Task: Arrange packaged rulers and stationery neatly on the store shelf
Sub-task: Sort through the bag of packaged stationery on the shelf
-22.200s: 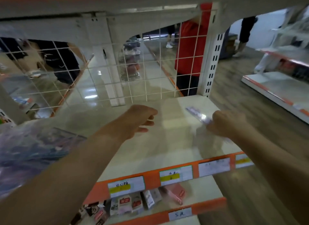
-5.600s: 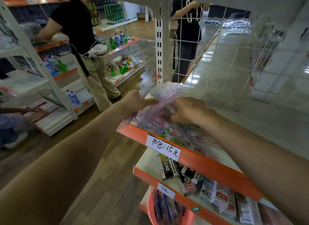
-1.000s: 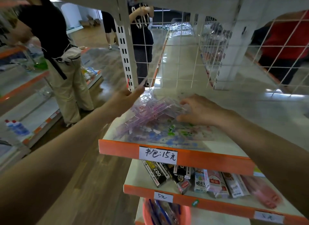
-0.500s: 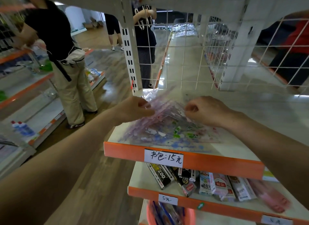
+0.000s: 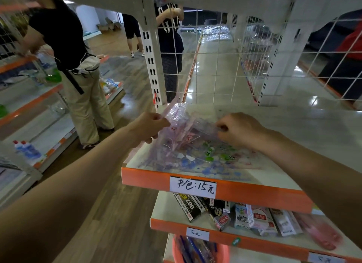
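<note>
Since half a second ago, the left end of the clear ruler packets (image 5: pixel 182 133) has come up higher off the shelf (image 5: pixel 278 176). Far left, a person in a black top (image 5: pixel 58 39) stands in the aisle. Next, the left hand (image 5: pixel 150 125) pinches the packets' raised left edge, fingers curled on the plastic. The packets lie tilted at the shelf's left front corner, above the price label (image 5: pixel 193 186). Further right, the right hand (image 5: pixel 241 130) pinches their right end.
</note>
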A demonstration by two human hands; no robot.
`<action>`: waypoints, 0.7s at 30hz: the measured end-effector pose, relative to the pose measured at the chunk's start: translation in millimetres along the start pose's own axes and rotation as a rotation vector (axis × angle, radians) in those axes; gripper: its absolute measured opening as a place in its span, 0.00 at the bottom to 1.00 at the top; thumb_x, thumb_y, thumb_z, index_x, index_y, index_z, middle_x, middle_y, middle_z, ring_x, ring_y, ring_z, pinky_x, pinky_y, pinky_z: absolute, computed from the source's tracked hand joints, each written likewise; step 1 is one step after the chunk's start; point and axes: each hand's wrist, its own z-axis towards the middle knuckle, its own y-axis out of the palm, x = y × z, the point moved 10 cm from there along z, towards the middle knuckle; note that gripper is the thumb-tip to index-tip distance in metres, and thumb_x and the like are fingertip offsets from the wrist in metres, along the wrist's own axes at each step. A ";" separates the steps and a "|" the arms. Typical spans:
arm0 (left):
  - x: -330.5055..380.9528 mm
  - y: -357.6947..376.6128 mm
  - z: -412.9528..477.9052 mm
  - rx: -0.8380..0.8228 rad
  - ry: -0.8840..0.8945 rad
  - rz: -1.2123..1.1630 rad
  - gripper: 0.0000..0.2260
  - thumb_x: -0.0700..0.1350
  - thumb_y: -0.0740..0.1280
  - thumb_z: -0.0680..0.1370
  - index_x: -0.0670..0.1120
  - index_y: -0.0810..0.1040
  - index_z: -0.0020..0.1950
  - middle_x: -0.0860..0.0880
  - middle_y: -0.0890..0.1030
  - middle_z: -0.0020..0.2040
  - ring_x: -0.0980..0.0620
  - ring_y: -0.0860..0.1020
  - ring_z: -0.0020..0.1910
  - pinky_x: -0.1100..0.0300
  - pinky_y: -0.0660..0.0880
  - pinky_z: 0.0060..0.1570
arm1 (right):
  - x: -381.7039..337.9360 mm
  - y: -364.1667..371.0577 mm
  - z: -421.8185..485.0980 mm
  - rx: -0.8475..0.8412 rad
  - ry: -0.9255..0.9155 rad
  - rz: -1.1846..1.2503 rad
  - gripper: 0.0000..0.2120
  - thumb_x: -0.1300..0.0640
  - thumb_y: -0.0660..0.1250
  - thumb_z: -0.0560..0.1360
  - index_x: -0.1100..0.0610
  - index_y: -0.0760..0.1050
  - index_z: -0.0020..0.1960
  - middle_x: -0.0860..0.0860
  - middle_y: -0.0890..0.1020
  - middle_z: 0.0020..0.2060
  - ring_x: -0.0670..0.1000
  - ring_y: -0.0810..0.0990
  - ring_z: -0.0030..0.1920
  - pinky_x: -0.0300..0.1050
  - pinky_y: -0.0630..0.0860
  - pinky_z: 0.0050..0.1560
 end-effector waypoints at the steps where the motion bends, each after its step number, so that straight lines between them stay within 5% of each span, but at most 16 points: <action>1: -2.8 1.9 0.9 -0.002 -0.011 -0.011 0.10 0.46 0.64 0.79 0.40 0.78 0.53 0.43 0.72 0.44 0.52 0.68 0.32 0.62 0.65 0.25 | 4.0 -3.2 0.0 0.009 -0.004 0.058 0.09 0.57 0.63 0.75 0.58 0.75 0.37 0.52 0.74 0.31 0.52 0.71 0.32 0.42 0.61 0.30; 7: -5.0 2.4 6.0 0.012 -0.010 -0.060 0.06 0.44 0.65 0.78 0.43 0.76 0.44 0.44 0.72 0.40 0.51 0.68 0.30 0.62 0.65 0.26 | 31.0 -21.9 -4.1 0.057 0.046 0.412 0.09 0.62 0.64 0.76 0.56 0.78 0.39 0.52 0.82 0.35 0.51 0.82 0.36 0.47 0.80 0.37; 12: -4.0 0.6 6.3 0.018 -0.010 -0.076 0.06 0.44 0.65 0.78 0.43 0.74 0.43 0.45 0.73 0.38 0.51 0.68 0.30 0.62 0.65 0.25 | 47.5 -23.2 -9.5 -0.015 0.131 0.646 0.04 0.62 0.65 0.76 0.57 0.78 0.45 0.51 0.84 0.39 0.43 0.82 0.33 0.36 0.77 0.33; 21: -2.3 -3.5 3.4 0.040 -0.038 -0.070 0.06 0.43 0.65 0.78 0.43 0.74 0.42 0.45 0.70 0.37 0.52 0.66 0.29 0.63 0.64 0.23 | 75.8 -15.9 -21.6 0.003 0.325 0.917 0.03 0.64 0.64 0.77 0.58 0.76 0.48 0.53 0.85 0.39 0.44 0.82 0.31 0.35 0.76 0.29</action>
